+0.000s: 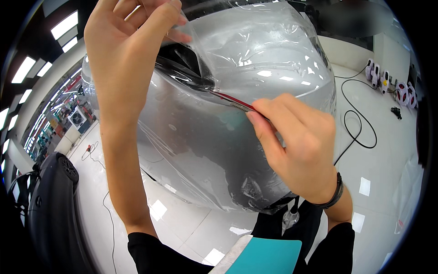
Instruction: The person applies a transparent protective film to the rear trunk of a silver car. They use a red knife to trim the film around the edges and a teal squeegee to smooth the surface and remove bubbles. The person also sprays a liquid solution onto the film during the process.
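Note:
My right hand point(299, 141), with a dark band at the wrist, grips a slim red cutter knife point(237, 103). Its tip touches the corner of the car's dark headlight point(185, 68). Raised at the upper left, my left hand point(132, 32) has its thumb and fingers pinched on a sheet of clear film point(203, 50), pulled up off the headlight. Wrinkled, glossy film covers the upper part of the silver car body point(196, 137). Folds of film also run down its lower left side, and wet patches show on the paint.
A teal flat sheet point(269, 255) sits against my front, with a clear bottle point(290, 219) hanging close by. A black hose point(360, 123) loops over the white floor at right. To the left stands a dark car point(54, 214), beside a thin cable point(112, 223).

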Demonstrator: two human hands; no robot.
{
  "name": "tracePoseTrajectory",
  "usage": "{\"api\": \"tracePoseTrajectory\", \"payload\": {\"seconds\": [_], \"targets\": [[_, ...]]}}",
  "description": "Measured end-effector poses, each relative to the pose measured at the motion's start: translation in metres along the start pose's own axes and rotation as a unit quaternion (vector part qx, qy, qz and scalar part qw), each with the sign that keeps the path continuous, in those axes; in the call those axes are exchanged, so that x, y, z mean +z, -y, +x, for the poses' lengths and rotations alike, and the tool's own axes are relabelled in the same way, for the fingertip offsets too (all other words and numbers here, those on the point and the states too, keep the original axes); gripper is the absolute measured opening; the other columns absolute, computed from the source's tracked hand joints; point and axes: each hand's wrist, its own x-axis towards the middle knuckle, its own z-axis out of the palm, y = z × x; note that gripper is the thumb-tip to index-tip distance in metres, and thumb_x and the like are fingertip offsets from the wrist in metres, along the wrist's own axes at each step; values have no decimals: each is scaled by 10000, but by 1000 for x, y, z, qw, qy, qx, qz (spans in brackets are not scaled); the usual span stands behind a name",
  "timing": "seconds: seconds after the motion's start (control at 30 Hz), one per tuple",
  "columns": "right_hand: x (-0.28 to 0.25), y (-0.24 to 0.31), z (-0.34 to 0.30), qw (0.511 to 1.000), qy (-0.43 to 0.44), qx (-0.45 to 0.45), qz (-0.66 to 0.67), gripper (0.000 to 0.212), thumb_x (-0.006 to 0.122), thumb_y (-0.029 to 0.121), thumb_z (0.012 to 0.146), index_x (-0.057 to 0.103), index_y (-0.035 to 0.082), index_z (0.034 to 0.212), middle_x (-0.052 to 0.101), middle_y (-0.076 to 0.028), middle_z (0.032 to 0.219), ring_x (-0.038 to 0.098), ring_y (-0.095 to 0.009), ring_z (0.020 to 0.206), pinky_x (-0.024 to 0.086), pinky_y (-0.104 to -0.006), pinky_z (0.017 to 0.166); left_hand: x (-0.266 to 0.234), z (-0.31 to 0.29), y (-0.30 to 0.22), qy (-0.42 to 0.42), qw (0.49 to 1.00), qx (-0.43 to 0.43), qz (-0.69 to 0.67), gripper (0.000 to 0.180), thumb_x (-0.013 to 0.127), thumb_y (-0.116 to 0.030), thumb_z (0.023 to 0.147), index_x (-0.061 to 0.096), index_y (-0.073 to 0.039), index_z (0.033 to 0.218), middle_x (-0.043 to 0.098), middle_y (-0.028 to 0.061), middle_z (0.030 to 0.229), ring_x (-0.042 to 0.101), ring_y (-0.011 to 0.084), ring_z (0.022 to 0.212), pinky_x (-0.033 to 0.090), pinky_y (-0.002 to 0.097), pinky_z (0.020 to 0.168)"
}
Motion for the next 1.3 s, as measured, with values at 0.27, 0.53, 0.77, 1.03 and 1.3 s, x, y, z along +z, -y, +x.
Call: {"api": "tracePoseTrajectory", "payload": {"seconds": [0.27,0.53,0.77,1.03,1.3], "targets": [[3,1,0,999,-11,-24,-30,156,804,-17,763,699,17,873,606,-61,690,531,-213,514,378,-325,483,26,-5,-24,-55,994,-35,-87,290,626,41,905,524,54,1176,627,97,892,660,141,767,596,261,636],[8,5,2,999,-14,-21,-37,173,813,-6,735,688,29,850,598,-64,695,546,-237,523,390,-342,488,26,-3,-18,-41,994,-21,-96,280,606,62,902,520,56,1168,640,102,883,664,140,776,596,257,635],[10,5,2,999,-11,-20,-27,168,810,-5,740,685,28,847,600,-66,697,551,-242,525,393,-346,491,24,-5,-13,-43,997,0,-70,278,602,56,900,519,56,1165,640,104,865,661,140,760,599,261,638],[7,2,7,999,17,-20,-40,152,806,2,750,681,25,834,600,-68,687,561,-252,530,400,-350,488,26,-4,-15,-40,996,-16,-78,282,630,-8,911,542,32,1176,639,88,894,660,149,773,581,263,640],[6,2,9,998,22,-24,-55,150,813,28,755,684,40,830,594,-59,681,549,-247,519,393,-352,482,-4,4,9,68,997,11,-32,363,664,-96,940,593,19,1277,692,120,1047,688,197,888,606,335,778]]}}
